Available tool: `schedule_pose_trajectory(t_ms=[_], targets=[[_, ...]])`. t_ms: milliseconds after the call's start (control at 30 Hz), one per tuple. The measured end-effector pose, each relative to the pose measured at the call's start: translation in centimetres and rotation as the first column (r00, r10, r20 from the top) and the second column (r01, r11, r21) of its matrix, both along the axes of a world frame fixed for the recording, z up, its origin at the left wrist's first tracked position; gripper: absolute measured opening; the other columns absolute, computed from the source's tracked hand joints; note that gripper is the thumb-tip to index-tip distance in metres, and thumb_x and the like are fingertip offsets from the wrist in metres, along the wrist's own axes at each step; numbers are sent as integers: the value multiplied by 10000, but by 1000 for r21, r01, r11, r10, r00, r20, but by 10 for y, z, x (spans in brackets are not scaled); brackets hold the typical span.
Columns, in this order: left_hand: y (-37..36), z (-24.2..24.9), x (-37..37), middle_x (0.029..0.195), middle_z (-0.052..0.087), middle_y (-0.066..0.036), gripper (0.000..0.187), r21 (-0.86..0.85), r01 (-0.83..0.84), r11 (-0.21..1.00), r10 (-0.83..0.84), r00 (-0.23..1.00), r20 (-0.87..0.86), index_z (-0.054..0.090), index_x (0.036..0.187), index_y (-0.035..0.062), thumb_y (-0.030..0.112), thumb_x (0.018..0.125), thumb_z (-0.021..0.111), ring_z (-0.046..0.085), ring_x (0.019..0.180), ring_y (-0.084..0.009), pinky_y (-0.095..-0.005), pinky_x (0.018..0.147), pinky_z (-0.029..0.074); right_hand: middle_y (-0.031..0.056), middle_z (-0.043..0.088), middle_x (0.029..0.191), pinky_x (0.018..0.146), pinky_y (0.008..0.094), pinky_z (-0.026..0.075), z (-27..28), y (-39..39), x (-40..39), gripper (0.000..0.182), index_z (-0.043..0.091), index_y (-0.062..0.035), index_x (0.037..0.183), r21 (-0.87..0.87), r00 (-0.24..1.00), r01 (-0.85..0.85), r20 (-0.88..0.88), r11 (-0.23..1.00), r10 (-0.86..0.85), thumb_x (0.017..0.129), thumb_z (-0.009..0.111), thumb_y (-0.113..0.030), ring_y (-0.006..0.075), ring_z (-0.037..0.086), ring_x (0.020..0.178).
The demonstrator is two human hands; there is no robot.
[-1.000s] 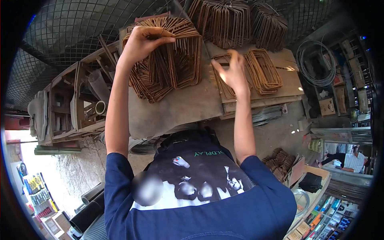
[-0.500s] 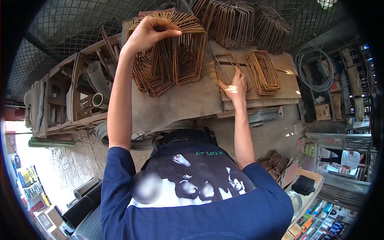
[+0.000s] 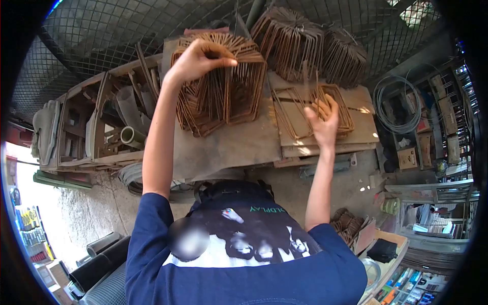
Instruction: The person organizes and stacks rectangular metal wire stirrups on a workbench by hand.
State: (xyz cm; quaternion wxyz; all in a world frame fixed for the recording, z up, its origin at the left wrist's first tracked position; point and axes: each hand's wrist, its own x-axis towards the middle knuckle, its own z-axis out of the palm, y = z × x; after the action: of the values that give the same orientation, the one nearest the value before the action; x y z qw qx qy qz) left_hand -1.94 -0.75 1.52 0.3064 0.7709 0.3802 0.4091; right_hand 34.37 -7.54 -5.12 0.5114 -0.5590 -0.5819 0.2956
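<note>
My left hand point(image 3: 203, 62) is over a large bundle of rusty rectangular rebar stirrups point(image 3: 241, 104). Its thumb and forefinger pinch at the top edge, seemingly on a stirrup bar. My right hand point(image 3: 324, 119) is curled above the board, between a few flat-lying stirrups point(image 3: 285, 119) and a neater pile of stirrups point(image 3: 346, 119). Blurred upright bars point(image 3: 306, 76) rise beside its thumb, apparently one stirrup tilted up in that hand. The exact grip is partly hidden by the fingers.
More stirrup bundles point(image 3: 292, 43) stand at the back against wire mesh point(image 3: 127, 25). Coiled wire point(image 3: 399, 104) hangs at the right. A wooden rack point(image 3: 96, 119) with pipes is at the left. The worktop's front edge point(image 3: 223, 170) lies before my torso.
My right hand has moved right, from the left flat stirrups toward the right pile, with blurred bars now upright beside it. My left hand stays at the bundle's top; the view has shifted slightly.
</note>
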Motion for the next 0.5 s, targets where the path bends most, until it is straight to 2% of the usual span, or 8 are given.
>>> schedule_pose_trajectory(t_ms=[33,67,133,167,233,367,400,500], targets=[[0,1,0,828,710,-42,261,-35,33,999,-32,999,31,734,917,52,280,793,759,638,785,-94,-269,759,510,282,505,1250,945,398,483,17,3,-4,868,323,5,1370,57,974,-100,-198,993,109,732,802,-335,319,527,1165],[-1,3,0,822,709,-41,262,-37,33,999,-32,999,32,729,913,39,266,787,766,633,770,-87,-270,740,507,279,509,1246,942,378,479,38,3,-8,767,327,8,1356,137,934,-164,-296,977,199,767,747,-247,305,529,1161],[-5,9,2,804,707,-41,263,-42,4,999,-5,1000,-15,723,905,20,251,787,766,623,752,-75,-261,723,499,268,522,1234,922,365,488,79,4,-20,683,336,9,1336,293,922,-213,-257,932,291,781,693,-166,290,534,1156],[-3,5,2,783,703,-41,261,-71,26,997,-23,999,36,720,906,9,238,790,765,614,741,-65,-251,711,492,268,522,1234,922,365,488,99,4,-27,683,336,9,1336,311,920,-210,-257,927,294,781,693,-166,290,534,1156],[-2,4,2,785,704,-43,251,-48,22,999,-21,999,25,720,907,5,224,793,762,612,743,-63,-248,710,492,262,527,1234,927,365,487,135,8,-43,664,346,14,1323,384,931,-239,-169,892,322,777,693,-139,278,543,1143],[-1,4,2,802,707,-47,247,-33,27,999,-26,1000,12,720,904,2,220,793,761,615,748,-66,-249,722,494,262,529,1221,923,379,502,166,29,-71,737,369,23,1301,361,929,-311,-78,879,361,719,777,-171,279,553,1126],[-1,4,2,803,707,-49,246,-45,14,999,-14,1000,4,720,902,3,220,793,761,616,749,-67,-250,725,495,261,536,1216,918,386,500,166,32,-79,783,374,18,1301,313,931,-328,-53,891,362,696,800,-238,289,552,1130],[-3,8,3,785,700,-51,251,-45,9,999,-9,1000,-5,721,886,8,238,793,763,616,757,-79,-252,734,494,279,541,1220,905,397,494,147,29,-93,853,375,10,1306,267,937,-350,109,898,332,657,817,-324,311,563,1119]])
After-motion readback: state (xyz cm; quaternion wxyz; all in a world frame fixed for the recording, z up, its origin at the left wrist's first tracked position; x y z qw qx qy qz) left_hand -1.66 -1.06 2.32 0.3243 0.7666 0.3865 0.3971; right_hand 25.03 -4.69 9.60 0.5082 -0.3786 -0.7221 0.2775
